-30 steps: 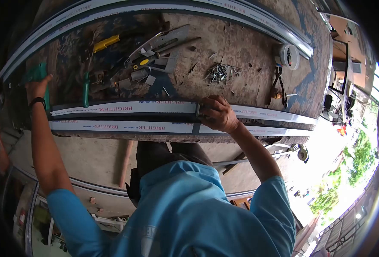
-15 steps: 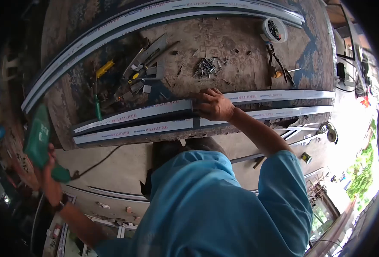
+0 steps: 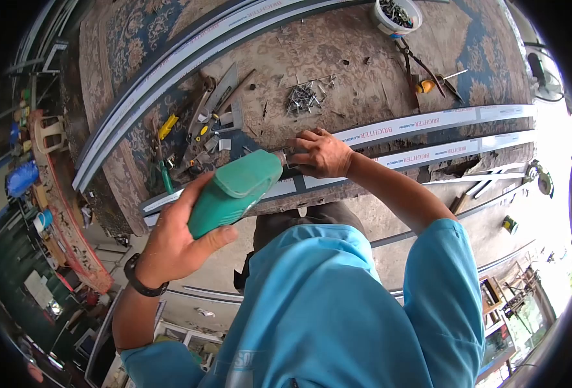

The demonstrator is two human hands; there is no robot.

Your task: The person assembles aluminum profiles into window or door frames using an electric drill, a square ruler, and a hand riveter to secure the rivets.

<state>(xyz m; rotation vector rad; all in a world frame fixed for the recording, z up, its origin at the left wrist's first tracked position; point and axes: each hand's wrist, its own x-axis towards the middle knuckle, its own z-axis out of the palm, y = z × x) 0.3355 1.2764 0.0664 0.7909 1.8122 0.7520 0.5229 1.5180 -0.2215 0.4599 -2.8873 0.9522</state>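
My left hand point(image 3: 182, 233) is wrapped round a green power drill point(image 3: 237, 191), its nose pointing at the joint in the work under my right fingers. My right hand point(image 3: 321, 154) presses with curled fingers on the aluminium profile point(image 3: 389, 131), where the pieces meet. The profile carries white printed film and lies along the near edge of the table. A second long aluminium bar point(image 3: 441, 152) runs parallel, closer to my body. The drill's tip and the spot it meets are mostly hidden by my fingers.
A pile of screws point(image 3: 306, 97) lies mid-table. Behind it stands a white tub point(image 3: 397, 16) of fasteners, with pliers point(image 3: 421, 68) beside it. Hand tools and a yellow-handled cutter point(image 3: 168, 127) lie to the left. More long profiles point(image 3: 189, 58) line the far side.
My left hand has brought the drill from the far left, below the table edge, up to the joint by my right hand. The right hand stays on the profile; the view has shifted.
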